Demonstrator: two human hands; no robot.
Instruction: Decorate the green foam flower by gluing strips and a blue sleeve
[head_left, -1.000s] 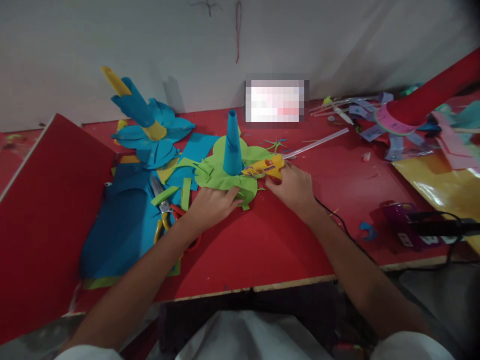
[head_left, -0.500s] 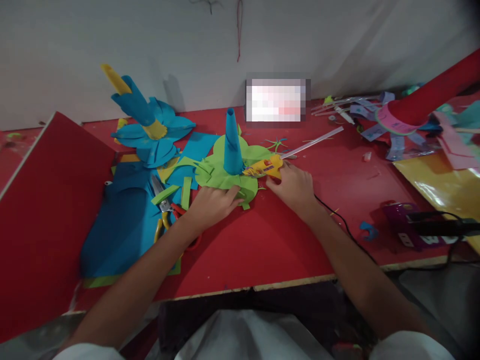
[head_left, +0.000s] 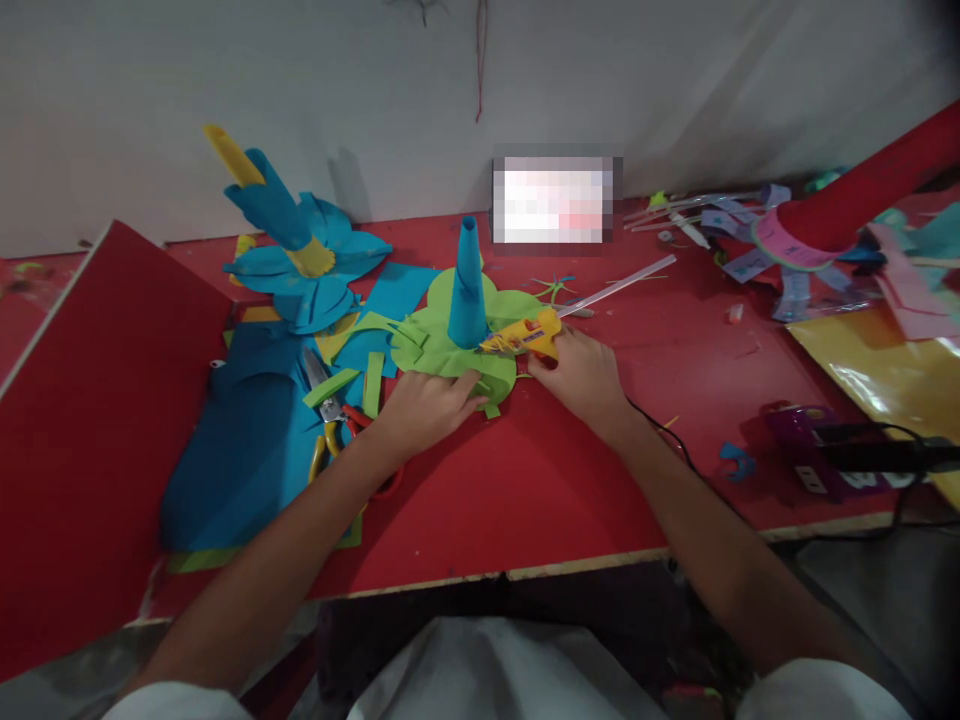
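A blue cone (head_left: 466, 285) stands upright on a green scalloped foam base (head_left: 450, 375). My right hand (head_left: 589, 375) grips a yellow hot glue gun (head_left: 534, 332), with a long clear glue stick (head_left: 622, 287) poking out of its back. The gun's nozzle is at the foot of the cone, on the right side. On the near edge of the base, my left hand (head_left: 431, 408) is closed, thumb and fingers at a petal. Beside that wrist lie scissors (head_left: 326, 405) and green strips (head_left: 373, 385).
A blue foam flower (head_left: 307, 260) with a yellow-tipped stem stands at the back left. Blue sheets (head_left: 232, 450) lie near a raised red panel (head_left: 97, 440). A black cord (head_left: 667, 428) runs toward a purple power strip (head_left: 806, 450). A pixelated screen (head_left: 555, 200) leans on the wall.
The glue gun's tip has shifted slightly left and toward me along the foot of the cone, and the cone's top leans a little more to the right. My left hand stays put.
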